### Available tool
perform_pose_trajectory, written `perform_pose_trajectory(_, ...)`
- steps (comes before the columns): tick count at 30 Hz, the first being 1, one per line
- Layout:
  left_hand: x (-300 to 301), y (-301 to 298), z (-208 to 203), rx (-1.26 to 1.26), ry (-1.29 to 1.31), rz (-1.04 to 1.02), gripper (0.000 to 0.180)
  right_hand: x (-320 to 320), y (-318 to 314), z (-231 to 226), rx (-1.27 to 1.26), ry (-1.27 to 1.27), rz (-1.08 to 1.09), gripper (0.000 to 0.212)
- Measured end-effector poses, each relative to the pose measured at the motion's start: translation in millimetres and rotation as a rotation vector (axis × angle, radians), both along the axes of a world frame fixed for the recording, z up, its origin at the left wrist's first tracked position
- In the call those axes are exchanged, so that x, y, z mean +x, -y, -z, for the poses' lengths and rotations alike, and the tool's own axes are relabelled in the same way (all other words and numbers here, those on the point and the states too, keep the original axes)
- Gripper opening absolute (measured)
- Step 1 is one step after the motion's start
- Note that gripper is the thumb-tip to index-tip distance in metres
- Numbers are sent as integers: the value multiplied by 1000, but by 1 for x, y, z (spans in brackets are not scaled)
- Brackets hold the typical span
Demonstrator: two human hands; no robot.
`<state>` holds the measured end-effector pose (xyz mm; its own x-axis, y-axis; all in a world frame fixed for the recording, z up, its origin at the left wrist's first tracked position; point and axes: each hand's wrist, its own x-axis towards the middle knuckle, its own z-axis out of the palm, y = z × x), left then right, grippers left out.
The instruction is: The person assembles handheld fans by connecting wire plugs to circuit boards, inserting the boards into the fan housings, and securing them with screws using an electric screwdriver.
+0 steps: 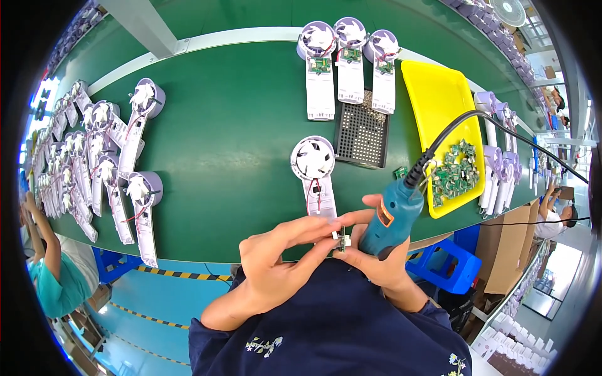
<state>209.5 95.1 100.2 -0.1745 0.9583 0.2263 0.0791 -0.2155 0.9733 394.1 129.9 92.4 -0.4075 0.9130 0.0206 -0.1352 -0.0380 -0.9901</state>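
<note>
My left hand (pixel 276 266) pinches a small circuit board (pixel 342 240) between thumb and fingers, close to my body at the table's near edge. In my right hand (pixel 382 266) sits a teal electric screwdriver (pixel 394 216), its black cord running up and off to the right. My right thumb and fingertips also reach the board's edge, so both hands meet there. Just beyond my fingers lies a white handheld fan housing (pixel 320 194) with its round head (pixel 312 158) away from me and red wires showing. My left fingers cover its lower end.
A yellow tray (pixel 442 94) holds many green circuit boards (pixel 458 172). Beside it is a black perforated basket (pixel 360 138) with screws. Three fan housings (pixel 320 88) stand at the far side; many more (pixel 94 144) crowd the left. Co-workers (pixel 56 276) sit at both sides.
</note>
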Motion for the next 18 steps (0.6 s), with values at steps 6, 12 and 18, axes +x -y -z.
perform_pose_trajectory(6, 1, 3, 1, -68, 103, 11, 31, 0, 2, 3, 15, -5, -12, 79)
perform_pose_trajectory(12, 10, 8, 9, -29, 174, -64, 33, -2, 2, -2, -60, -57, 25, 81)
perform_pose_trajectory(18, 9, 3, 13, 2, 141, -79, 45, 2, -4, -8, -193, 13, 81, 81)
